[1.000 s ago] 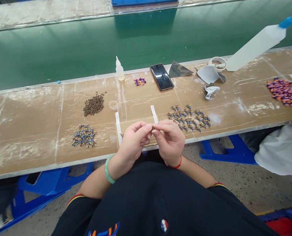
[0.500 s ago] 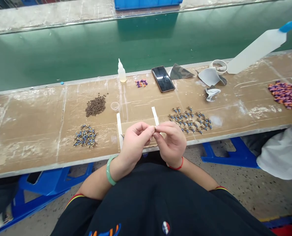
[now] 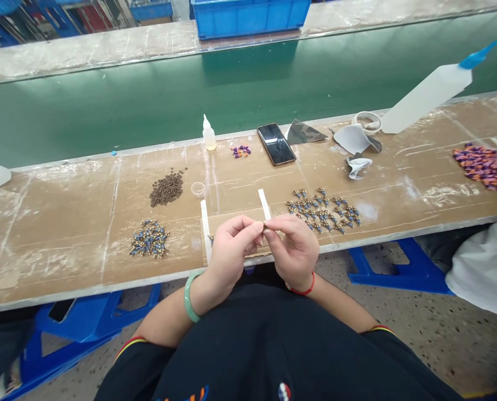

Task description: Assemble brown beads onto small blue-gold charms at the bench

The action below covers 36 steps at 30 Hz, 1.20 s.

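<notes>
On the head view I saw the tiny brownish piece point(image 3: 264, 224) held just above the near edge of the cardboard-covered workbench point(image 3: 64, 223), right where both hands met, so neither was nearer. The left hand point(image 3: 230, 252) and right hand point(image 3: 295, 250) were curled shut, thumb and forefinger tips pinching it from either side. I could not tell its long axis. The spread of small blue-and-brass parts point(image 3: 322, 210) lay just beyond the right hand, and a heaped pile of the same parts point(image 3: 149, 245) lay well to the left.
</notes>
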Tool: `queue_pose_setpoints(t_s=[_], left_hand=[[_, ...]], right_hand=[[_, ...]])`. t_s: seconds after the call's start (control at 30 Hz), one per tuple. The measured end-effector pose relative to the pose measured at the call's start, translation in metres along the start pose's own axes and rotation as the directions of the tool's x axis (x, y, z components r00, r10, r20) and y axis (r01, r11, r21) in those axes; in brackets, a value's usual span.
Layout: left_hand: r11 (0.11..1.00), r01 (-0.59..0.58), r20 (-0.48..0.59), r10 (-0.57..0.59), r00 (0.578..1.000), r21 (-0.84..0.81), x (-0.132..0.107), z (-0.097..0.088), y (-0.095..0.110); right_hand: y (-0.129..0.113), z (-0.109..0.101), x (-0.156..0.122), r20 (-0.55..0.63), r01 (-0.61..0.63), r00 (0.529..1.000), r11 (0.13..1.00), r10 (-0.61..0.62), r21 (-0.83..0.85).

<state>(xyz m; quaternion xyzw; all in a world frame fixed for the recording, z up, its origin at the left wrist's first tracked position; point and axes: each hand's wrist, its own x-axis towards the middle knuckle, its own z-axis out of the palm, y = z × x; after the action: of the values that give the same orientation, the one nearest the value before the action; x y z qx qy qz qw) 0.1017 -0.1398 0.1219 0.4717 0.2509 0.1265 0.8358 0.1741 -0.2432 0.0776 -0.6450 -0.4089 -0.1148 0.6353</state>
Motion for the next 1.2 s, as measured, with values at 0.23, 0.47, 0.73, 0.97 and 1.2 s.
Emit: queue_pose_setpoints(t_s=[0.23,0.47,0.73,0.97,1.2], left_hand=[[1.0,0.011,0.006,-0.011,1.0,0.009,0.001,-0.002,0.001],[0.995,0.086,-0.1,-0.09,0.991,-0.045,0.012,-0.012,-0.01],[0.98,-0.015,-0.138,-0.013,0.99,-0.199,0.015,-0.014,-0.014],[0.986,-0.05,-0.148,0.026,0.989,-0.159,0.015,-0.012,-0.016],[0.998,-0.066,-0.169,0.066,0.983,0.01,0.014,-0.016,-0.015]], right_hand=[[-0.001,-0.003,0.002,0.036,-0.036,0.999,0.999,0.037,-0.039],[0.006,0.01,0.013,0.038,0.054,0.998,0.998,-0.055,0.038],[0.021,0.013,0.021,0.112,0.103,0.988,0.993,-0.11,0.064],[0.024,0.01,0.021,0.066,0.269,0.962,0.96,-0.264,-0.076],[0.035,0.012,0.015,0.059,0.248,0.969,0.951,-0.241,-0.184]])
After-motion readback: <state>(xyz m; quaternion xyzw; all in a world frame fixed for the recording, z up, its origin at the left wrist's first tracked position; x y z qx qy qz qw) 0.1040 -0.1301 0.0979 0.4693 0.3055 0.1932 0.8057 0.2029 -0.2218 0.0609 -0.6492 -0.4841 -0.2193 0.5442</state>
